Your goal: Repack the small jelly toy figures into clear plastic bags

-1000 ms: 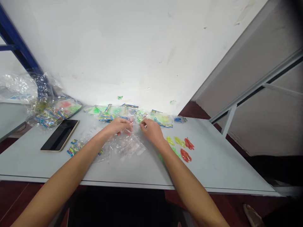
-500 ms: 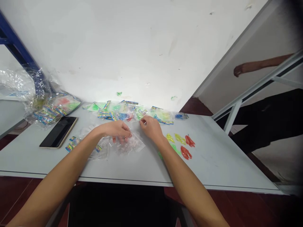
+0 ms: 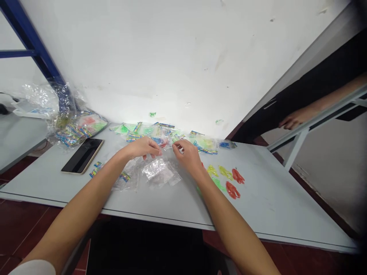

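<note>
The left hand (image 3: 143,148) and right hand (image 3: 187,154) are being held just apart, fingers curled — whether anything is being pinched cannot be told. Clear bags (image 3: 160,173) are being borne by the table (image 3: 266,202) on their near side; red pieces (image 3: 233,190) are being seen to the right, a phone (image 3: 83,156) left.

Left forearm (image 3: 88,194): bare, slanting from the lower left corner up and inward
Left wrist (image 3: 124,154): bent, turning the hand toward the right
Left hand (image 3: 149,148): back upward, fingers curled downward; too small to tell whether the fingertips meet
Right forearm (image 3: 229,214): bare, slanting from the bottom edge up and to the left
Right wrist (image 3: 201,175): nearly in line with the forearm
Right hand (image 3: 186,152): loosely curled, thumb and index finger bent toward each other
Between the hands: a narrow gap, fingertips facing, apart
</note>
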The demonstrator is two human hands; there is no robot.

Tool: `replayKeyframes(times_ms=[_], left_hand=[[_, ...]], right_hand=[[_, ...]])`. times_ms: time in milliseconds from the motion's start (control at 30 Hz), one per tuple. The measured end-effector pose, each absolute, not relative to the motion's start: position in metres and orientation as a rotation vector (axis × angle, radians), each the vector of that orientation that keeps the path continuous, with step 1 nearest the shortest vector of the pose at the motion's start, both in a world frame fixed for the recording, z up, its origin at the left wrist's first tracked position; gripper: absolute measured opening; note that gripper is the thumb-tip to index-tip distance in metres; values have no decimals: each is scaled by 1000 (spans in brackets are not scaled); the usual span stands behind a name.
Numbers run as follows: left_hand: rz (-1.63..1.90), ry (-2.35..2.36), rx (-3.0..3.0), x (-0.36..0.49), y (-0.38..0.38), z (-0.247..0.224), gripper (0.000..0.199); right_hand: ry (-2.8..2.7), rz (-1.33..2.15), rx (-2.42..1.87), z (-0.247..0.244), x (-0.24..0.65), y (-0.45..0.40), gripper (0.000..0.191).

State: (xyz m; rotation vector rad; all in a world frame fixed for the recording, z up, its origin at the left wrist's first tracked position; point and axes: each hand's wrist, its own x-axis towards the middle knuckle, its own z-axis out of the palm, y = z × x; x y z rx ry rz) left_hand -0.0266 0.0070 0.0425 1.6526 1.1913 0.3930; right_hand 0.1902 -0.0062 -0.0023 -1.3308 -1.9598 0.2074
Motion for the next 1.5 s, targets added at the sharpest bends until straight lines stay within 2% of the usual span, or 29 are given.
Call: replayKeyframes(times_ms=[233,333,433,533,667,833,1067,1233,1367,1500], left_hand=[[278,1154,1708,-12,1,37,28],[215,1243,1849,-6,-2,32,43],[230,1286,1925,-6,-5,32,67],[289,1343,1980,-9,-7,33,75],[396,1538,1976,-12,-5,35,71],[378,1556,1967,-18,2,39,43],[558,1688,2006,-29,13,36,26],[594,1642,2012,-21,10,32,29],[324,1344,2054,-19,2,36,35],[149,1181,2019,-28,-3,47,37]], right_hand=[[-1933,221,-1316,1,191,-6,17],[-1920,239,-1342,2,191,-6,16],[-1908,260,-1362,3,191,-6,15],[-1912,275,-1370,2,190,-6,16],[-1935,280,-1410,-1,191,-4,16],[-1924,248,-1550,0,203,1,17],[-1797,278,-1757,11,236,9,19],[-1852,421,-1836,26,257,4,18],[-1879,621,-1822,34,276,-3,19],[-1947,762,-1898,32,293,-7,11]])
